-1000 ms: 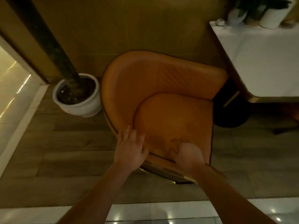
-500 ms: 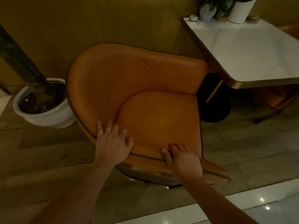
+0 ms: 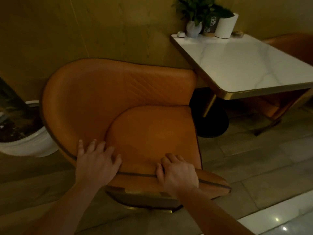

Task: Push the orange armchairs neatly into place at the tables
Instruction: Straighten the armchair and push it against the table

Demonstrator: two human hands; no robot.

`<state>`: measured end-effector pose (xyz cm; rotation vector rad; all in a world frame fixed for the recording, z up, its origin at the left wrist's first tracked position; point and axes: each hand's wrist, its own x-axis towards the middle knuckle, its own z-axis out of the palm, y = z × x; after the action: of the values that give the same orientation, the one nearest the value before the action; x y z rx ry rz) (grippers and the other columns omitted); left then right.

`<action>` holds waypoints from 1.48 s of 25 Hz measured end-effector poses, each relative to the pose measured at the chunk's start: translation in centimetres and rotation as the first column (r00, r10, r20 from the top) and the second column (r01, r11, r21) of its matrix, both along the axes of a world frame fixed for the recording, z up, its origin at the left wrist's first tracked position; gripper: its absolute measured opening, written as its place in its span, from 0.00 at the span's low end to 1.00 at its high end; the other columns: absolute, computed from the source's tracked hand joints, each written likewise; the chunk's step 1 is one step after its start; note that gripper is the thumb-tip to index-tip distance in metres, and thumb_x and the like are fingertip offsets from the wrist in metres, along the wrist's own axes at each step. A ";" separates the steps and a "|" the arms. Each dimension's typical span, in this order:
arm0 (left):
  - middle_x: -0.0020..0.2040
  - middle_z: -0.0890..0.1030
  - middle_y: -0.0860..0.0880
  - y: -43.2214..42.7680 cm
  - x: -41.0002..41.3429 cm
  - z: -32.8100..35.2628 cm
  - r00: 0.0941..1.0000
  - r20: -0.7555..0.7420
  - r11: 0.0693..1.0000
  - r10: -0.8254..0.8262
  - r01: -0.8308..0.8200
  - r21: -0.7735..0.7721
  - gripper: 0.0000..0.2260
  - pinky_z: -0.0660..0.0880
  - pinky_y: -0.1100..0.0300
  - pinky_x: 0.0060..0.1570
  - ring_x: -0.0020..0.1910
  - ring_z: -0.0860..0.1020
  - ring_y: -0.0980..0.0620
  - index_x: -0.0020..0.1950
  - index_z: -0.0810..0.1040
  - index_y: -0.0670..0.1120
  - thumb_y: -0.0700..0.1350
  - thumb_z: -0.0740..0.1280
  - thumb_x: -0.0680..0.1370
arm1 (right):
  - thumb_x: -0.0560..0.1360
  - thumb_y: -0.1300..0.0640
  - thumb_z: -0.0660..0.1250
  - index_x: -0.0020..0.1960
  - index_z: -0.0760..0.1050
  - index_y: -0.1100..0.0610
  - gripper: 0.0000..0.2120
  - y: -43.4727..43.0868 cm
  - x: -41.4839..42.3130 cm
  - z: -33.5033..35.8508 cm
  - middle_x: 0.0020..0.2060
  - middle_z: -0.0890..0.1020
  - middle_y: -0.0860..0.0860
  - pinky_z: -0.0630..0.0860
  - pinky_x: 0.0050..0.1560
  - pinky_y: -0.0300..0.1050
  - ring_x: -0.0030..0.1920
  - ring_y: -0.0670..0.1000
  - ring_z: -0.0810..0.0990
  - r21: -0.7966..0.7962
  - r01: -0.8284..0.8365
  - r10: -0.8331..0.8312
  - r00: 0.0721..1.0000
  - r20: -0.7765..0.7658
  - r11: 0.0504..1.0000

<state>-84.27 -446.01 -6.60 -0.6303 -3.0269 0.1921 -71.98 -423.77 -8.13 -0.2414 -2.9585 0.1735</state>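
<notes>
Filling most of the view, the orange armchair (image 3: 135, 102) stands on the wood-look floor with its curved back close to the wall and its open front facing right, toward the marble-topped table (image 3: 245, 65). Compared with a second ago, much more of the table shows and the seat's front edge sits just beside the table's black base (image 3: 211, 121). Much of that is the head turning right, but the chair also seems to have swung round and slid toward the table. I judge the push well under way but not done: the seat is not yet tucked beneath the tabletop and looks angled rather than square to it. At the left a white planter (image 3: 30, 146) sits just beside the chair's back, partly hidden by it, so any backward slip could knock it. A second armchair (image 3: 291, 44) shows beyond the table's far side. The left hand (image 3: 96, 163) lies flat with fingers spread on the near arm where it meets the seat cushion, pressing rather than gripping, much as it did before. The right hand (image 3: 177, 172), farther along the same arm, has its fingers curled over the piped rim and holds it. Small plant pots (image 3: 226, 26) stand at the table's wall end.
</notes>
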 end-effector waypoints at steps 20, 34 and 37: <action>0.60 0.80 0.49 7.4 -10.3 -0.7 0.996 -0.086 0.998 0.016 -0.011 0.058 0.29 0.60 0.33 0.69 0.66 0.73 0.44 0.60 0.79 0.55 0.63 0.43 0.77 | 0.79 0.40 0.48 0.47 0.75 0.47 0.20 8.3 -12.1 -0.3 0.43 0.78 0.46 0.69 0.38 0.46 0.45 0.50 0.76 0.066 0.024 -0.021 0.999 -0.037 0.998; 0.58 0.80 0.46 11.3 -17.7 -0.1 0.993 -0.113 0.994 -0.015 0.027 0.102 0.25 0.67 0.36 0.65 0.59 0.76 0.44 0.58 0.79 0.52 0.62 0.48 0.77 | 0.79 0.48 0.56 0.42 0.72 0.54 0.13 12.4 -20.2 -1.6 0.38 0.72 0.50 0.68 0.34 0.48 0.37 0.51 0.69 0.143 0.007 0.033 0.961 -0.274 0.990; 0.55 0.80 0.45 12.0 -19.0 0.1 0.994 -0.108 0.994 -0.012 0.024 0.111 0.23 0.67 0.35 0.64 0.56 0.77 0.43 0.56 0.80 0.51 0.61 0.51 0.76 | 0.79 0.48 0.57 0.42 0.72 0.54 0.12 13.2 -21.7 -1.7 0.38 0.72 0.50 0.67 0.35 0.48 0.37 0.51 0.67 0.148 0.008 0.035 0.958 -0.285 0.989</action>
<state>-103.32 -433.99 -6.49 -0.6167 -2.9036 0.0529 -93.72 -410.54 -9.88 -0.1609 -2.6680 -0.0102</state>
